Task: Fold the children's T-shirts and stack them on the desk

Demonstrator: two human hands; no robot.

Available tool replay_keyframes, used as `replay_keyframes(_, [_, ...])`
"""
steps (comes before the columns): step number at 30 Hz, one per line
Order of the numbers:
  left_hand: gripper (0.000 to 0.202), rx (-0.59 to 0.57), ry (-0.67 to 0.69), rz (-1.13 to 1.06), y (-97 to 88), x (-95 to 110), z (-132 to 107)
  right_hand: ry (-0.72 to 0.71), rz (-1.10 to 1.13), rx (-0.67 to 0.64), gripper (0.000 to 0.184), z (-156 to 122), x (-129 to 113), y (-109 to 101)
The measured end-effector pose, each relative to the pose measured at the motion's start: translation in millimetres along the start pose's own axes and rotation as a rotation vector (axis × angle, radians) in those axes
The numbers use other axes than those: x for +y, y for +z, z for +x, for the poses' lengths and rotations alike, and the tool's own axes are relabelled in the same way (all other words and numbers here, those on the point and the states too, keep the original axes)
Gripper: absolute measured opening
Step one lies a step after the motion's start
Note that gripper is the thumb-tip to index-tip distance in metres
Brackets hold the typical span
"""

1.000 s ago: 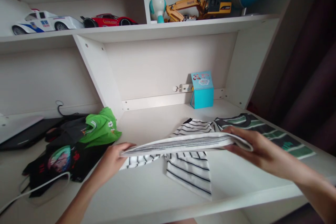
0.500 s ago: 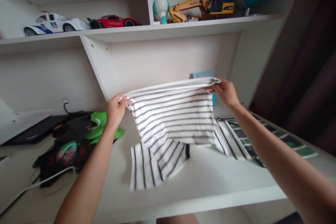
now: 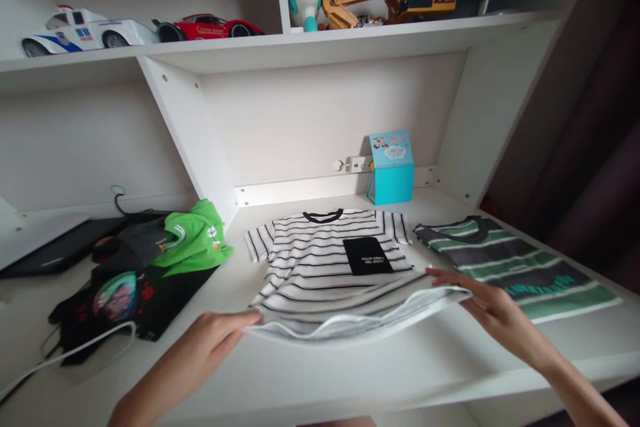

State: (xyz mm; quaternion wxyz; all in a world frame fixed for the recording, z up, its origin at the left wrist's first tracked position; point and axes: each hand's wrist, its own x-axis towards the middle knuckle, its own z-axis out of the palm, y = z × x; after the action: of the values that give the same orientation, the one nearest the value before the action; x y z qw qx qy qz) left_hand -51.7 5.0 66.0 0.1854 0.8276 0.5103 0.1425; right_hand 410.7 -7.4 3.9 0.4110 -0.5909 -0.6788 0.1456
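A white T-shirt point(image 3: 310, 253) with dark stripes, a black collar and a black chest patch lies front up on the white desk point(image 3: 350, 373). Its collar points to the back wall, and its sleeves spread to both sides. My left hand point(image 3: 217, 337) pinches the hem at the near left corner. At the near right corner, my right hand point(image 3: 487, 300) grips the same hem. Between them the hem is lifted off the desk and sags in the middle, with the shirt's inside showing along the edge.
To the right lies a folded green and grey striped T-shirt point(image 3: 530, 267). A green garment point(image 3: 197, 240) and a black printed one point(image 3: 165, 300) are heaped at left, beside a white cable point(image 3: 95, 347). Behind stands a blue desk calendar point(image 3: 394, 180). Toys, including a yellow excavator point(image 3: 390, 0), line the shelf above.
Both hands have come down and toward me with the hem. The hanging striped T-shirt now lies on the desk, showing its collar and black patch, and the calendar is uncovered.
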Motion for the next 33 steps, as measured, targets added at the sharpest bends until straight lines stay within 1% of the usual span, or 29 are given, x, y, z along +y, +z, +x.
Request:
replay_keyframes(1, [0.034,-0.039,-0.021,0.006,8.8,-1,-4,-0.002,0.001,-0.079,0.032,-9,7,4])
replay_keyframes(3, [0.033,-0.072,-0.050,0.027,24.3,-4,-12,-0.018,0.019,-0.204,0.031,-24,17,9])
replay_keyframes(4, [0.033,-0.080,-0.058,0.038,30.6,-6,-15,-0.005,0.014,-0.196,0.030,-30,20,12])
replay_keyframes(6, [0.034,-0.095,-0.067,0.057,39.5,-9,-20,0.030,0.022,-0.140,0.029,-40,22,18])
replay_keyframes(9, [0.039,-0.129,-0.094,0.072,44.0,-7,-22,0.077,0.069,-0.045,0.028,-50,21,28])
replay_keyframes(11, [0.039,-0.161,-0.120,0.073,43.5,0,-20,0.097,0.101,-0.004,0.027,-56,21,35])
replay_keyframes(13, [0.034,-0.184,-0.137,0.084,42.8,10,-16,0.122,0.130,0.034,0.027,-63,21,40])
replay_keyframes(16, [0.030,-0.162,-0.145,0.135,44.7,24,-9,0.235,0.220,0.082,0.034,-72,17,43])
replay_keyframes(18, [0.030,-0.114,-0.121,0.157,49.0,31,-4,0.330,0.243,0.128,0.039,-76,12,43])
replay_keyframes(20, [0.031,-0.083,-0.051,0.142,55.1,38,1,0.387,0.212,0.183,0.042,-78,8,43])
replay_keyframes(21, [0.031,-0.085,-0.006,0.125,58.4,42,3,0.401,0.192,0.197,0.042,-78,6,44])
replay_keyframes(23, [0.032,-0.115,0.073,0.088,64.2,51,7,0.414,0.203,0.200,0.043,-77,4,47])
replay_keyframes(25, [0.031,-0.153,0.120,0.069,67.9,62,10,0.420,0.250,0.206,0.045,-76,6,51])
replay_keyframes(29, [0.031,-0.219,0.121,0.069,69.8,79,15,0.421,0.304,0.261,0.044,-75,16,57])
replay_keyframes(33, [0.030,-0.250,0.106,0.076,72.1,85,19,0.405,0.270,0.302,0.044,-77,25,59])
